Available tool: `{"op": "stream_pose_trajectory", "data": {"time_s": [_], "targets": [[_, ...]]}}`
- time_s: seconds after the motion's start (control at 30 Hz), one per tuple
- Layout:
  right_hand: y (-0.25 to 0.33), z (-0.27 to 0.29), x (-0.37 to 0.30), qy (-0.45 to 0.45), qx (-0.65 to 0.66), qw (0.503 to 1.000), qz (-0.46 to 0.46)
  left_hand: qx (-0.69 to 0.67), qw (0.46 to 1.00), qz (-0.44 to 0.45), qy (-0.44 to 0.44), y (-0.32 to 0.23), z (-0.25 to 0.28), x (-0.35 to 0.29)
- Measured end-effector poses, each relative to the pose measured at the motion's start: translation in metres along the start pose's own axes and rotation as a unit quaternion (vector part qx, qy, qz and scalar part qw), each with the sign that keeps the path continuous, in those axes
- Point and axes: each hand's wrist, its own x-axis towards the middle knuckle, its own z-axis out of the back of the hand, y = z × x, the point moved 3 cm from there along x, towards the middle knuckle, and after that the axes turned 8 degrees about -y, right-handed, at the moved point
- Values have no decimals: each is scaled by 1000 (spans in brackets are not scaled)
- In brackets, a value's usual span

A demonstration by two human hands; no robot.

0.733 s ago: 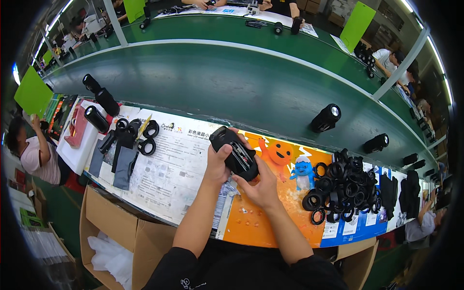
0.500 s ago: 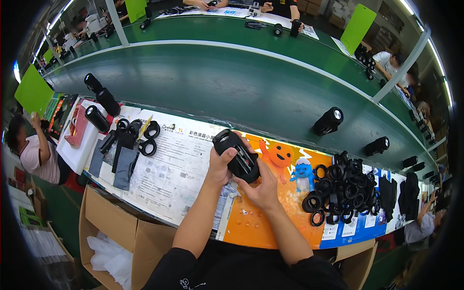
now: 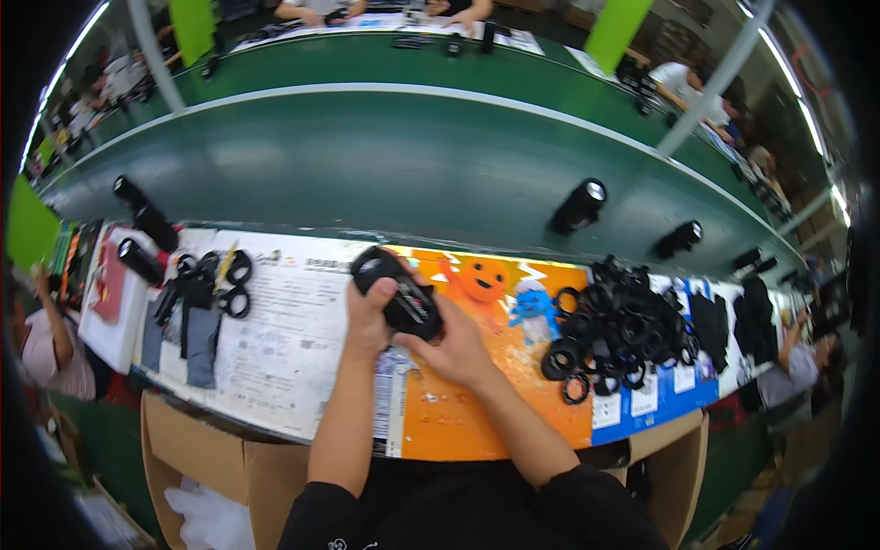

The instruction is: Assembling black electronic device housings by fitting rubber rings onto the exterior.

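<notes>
Both my hands hold a black cylindrical speaker (image 3: 403, 295) tilted above the bench, its rounded end up and to the left. My left hand (image 3: 368, 316) wraps its left side, with the thumb across the body. Around the lower right side my right hand (image 3: 456, 344) grips it, its fingers partly hidden behind. To the right lies a heap of black rings (image 3: 623, 325). On the left, several black rings (image 3: 236, 301) lie beside a dark grey flat pouch (image 3: 203, 348).
More black speakers (image 3: 579, 206) stand along the green conveyor (image 3: 367, 156) beyond the bench. Cardboard boxes (image 3: 197, 449) sit below the bench's near edge, one holding white plastic. Black cloth-like pieces (image 3: 708, 332) lie right of the rings. Other people work across and at both sides.
My view has shifted, so the bench and far side sit differently in the picture. The speaker remains in both hands, turned slightly, with its printed side less exposed.
</notes>
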Motion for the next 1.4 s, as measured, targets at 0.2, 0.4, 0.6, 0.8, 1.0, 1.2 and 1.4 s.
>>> {"op": "stream_pose_trajectory", "data": {"time_s": [0.2, 0.4, 0.6, 0.8, 1.0, 1.2, 1.4], "targets": [[3, 61, 10, 17, -97, 990, 99, 65, 998, 0, 8, 2, 3, 1], [-16, 189, 31, -33, -413, 910, 10, 91, 995, 33, 28, 3, -7, 1], [-51, 194, 40, 63, -514, 851, -89, 76, 997, 24, 23, -1, -21, -8], [-16, 154, 43, 80, -125, 982, -114, 100, 993, 52, 26, -5, -12, -8], [-26, 127, 20, 44, -154, 984, -82, 48, 995, 68, 47, -5, -23, -12], [-20, 125, 14, 64, -284, 955, -59, 91, 992, 75, 40, -3, -19, -10], [4, 125, 46, 78, -161, 979, 95, 172, 983, 40, 57, 13, -11, -7]]}}
